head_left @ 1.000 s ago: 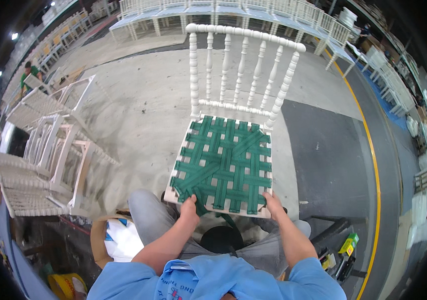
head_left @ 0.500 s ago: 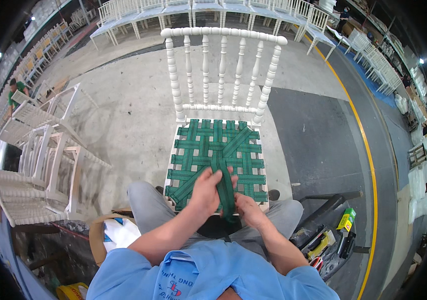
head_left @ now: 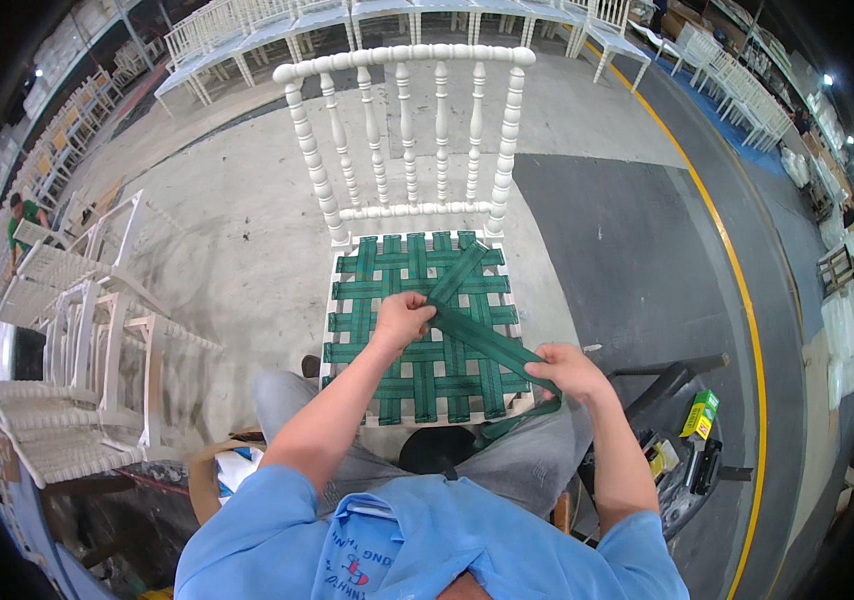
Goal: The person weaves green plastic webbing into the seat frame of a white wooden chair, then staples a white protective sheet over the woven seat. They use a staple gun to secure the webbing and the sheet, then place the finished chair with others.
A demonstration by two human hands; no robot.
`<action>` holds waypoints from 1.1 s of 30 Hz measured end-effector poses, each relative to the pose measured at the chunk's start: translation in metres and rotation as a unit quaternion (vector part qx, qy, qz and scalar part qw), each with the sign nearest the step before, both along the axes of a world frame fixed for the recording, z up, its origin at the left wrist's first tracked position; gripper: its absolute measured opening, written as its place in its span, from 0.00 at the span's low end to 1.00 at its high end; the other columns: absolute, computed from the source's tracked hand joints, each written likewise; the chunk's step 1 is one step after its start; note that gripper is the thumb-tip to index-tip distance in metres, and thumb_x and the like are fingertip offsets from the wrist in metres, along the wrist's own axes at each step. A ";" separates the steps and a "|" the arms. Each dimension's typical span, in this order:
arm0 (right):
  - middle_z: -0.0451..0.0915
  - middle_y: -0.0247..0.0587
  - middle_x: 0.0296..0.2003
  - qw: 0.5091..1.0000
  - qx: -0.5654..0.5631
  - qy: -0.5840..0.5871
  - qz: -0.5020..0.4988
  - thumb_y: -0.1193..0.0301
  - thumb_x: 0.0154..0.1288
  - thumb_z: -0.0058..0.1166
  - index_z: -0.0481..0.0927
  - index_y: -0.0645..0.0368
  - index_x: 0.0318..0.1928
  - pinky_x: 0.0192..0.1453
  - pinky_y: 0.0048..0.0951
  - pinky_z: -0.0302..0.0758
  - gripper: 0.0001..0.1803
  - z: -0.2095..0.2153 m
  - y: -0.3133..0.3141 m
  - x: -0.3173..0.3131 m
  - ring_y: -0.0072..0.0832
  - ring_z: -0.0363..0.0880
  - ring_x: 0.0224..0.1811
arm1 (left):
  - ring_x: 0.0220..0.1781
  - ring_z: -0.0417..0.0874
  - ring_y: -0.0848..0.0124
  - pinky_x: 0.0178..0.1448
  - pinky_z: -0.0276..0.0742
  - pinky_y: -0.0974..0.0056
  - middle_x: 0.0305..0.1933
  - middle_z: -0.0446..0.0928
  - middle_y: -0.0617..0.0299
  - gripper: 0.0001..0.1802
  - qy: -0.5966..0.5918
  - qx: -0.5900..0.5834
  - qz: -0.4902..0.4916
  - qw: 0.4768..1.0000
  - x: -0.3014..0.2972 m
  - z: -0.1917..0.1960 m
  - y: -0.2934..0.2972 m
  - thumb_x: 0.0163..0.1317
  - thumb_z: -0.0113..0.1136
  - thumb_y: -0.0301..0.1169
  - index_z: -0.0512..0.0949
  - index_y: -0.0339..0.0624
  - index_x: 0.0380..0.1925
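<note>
A white chair with a turned-spindle back [head_left: 407, 130] stands in front of me, its seat woven from green webbing bands [head_left: 379, 352]. One loose green webbing strap [head_left: 487, 340] runs from the far right corner of the seat toward the middle, then bends to the near right. At that bend, my left hand [head_left: 405, 320] pinches the strap above the weave. Over the seat's near right corner, my right hand [head_left: 569, 374] grips the same strap farther along. The strap's tail [head_left: 517, 424] hangs past it over my right thigh.
Several stacked white chairs [head_left: 97, 350] stand at the left, with another person [head_left: 25, 222] beyond them. A cardboard box [head_left: 205, 478] sits by my left leg. At my right, a tool tray holds a green-and-yellow box [head_left: 701, 414]. White chairs [head_left: 347, 15] line the back.
My hands have moved apart, the right one going right with the strap. The strap now stretches between them instead of hanging toward me. The view has shifted slightly.
</note>
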State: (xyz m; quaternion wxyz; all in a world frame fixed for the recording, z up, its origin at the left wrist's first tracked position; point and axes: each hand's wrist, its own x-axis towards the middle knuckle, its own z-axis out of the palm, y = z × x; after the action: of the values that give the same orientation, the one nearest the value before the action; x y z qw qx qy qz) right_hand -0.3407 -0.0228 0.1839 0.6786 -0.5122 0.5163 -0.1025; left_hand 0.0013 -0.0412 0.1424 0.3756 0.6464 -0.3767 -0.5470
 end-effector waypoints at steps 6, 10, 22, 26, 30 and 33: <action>0.85 0.47 0.32 0.856 -0.465 0.217 -0.060 0.67 0.69 0.62 0.86 0.60 0.48 0.42 0.41 0.80 0.12 -0.070 -0.020 0.086 0.46 0.85 0.34 | 0.45 0.90 0.55 0.52 0.85 0.54 0.40 0.89 0.50 0.17 -0.308 0.019 -0.018 0.951 0.016 -0.078 -0.005 0.57 0.73 0.38 0.89 0.39 0.42; 0.84 0.40 0.31 0.994 0.047 -0.021 -0.098 0.58 0.78 0.55 0.82 0.60 0.56 0.36 0.38 0.78 0.19 -0.086 -0.004 0.169 0.33 0.82 0.29 | 0.46 0.90 0.52 0.54 0.85 0.52 0.42 0.89 0.49 0.16 -0.313 0.017 -0.042 0.949 0.007 -0.085 -0.003 0.58 0.72 0.39 0.89 0.39 0.41; 0.74 0.30 0.27 0.729 0.410 -0.386 -0.389 0.36 0.71 0.57 0.72 0.61 0.39 0.23 0.18 0.70 0.35 -0.141 -0.061 0.217 0.21 0.68 0.21 | 0.32 0.89 0.62 0.32 0.86 0.56 0.36 0.87 0.51 0.12 -0.336 0.284 -0.345 0.829 0.023 -0.078 -0.106 0.71 0.52 0.28 0.85 0.37 0.41; 0.72 0.29 0.27 0.694 0.480 -0.427 -0.325 0.36 0.68 0.60 0.72 0.61 0.37 0.20 0.19 0.70 0.36 -0.131 -0.051 0.248 0.19 0.68 0.20 | 0.26 0.86 0.61 0.28 0.85 0.55 0.33 0.86 0.54 0.12 -0.258 0.354 -0.291 0.850 0.078 -0.096 -0.100 0.71 0.52 0.29 0.84 0.36 0.44; 0.76 0.34 0.31 0.712 0.440 -0.426 -0.344 0.39 0.70 0.60 0.73 0.65 0.44 0.27 0.21 0.75 0.35 -0.129 -0.058 0.223 0.24 0.75 0.26 | 0.22 0.84 0.61 0.28 0.84 0.56 0.27 0.85 0.55 0.12 -0.205 0.265 -0.263 0.905 0.045 -0.080 -0.105 0.70 0.55 0.30 0.84 0.35 0.43; 0.81 0.40 0.36 0.790 0.356 -0.352 -0.354 0.47 0.74 0.60 0.75 0.69 0.55 0.37 0.25 0.81 0.33 -0.114 -0.045 0.209 0.29 0.84 0.34 | 0.21 0.85 0.62 0.29 0.85 0.57 0.27 0.85 0.54 0.10 -0.219 0.172 -0.219 0.935 0.030 -0.074 -0.093 0.68 0.57 0.30 0.85 0.35 0.38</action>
State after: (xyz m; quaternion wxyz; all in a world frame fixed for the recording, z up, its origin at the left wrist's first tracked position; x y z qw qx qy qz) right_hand -0.1317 -0.0683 0.0703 0.8642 0.0561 0.3864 -0.3174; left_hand 0.0313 -0.1340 0.0688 0.0373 0.7063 -0.4824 -0.5168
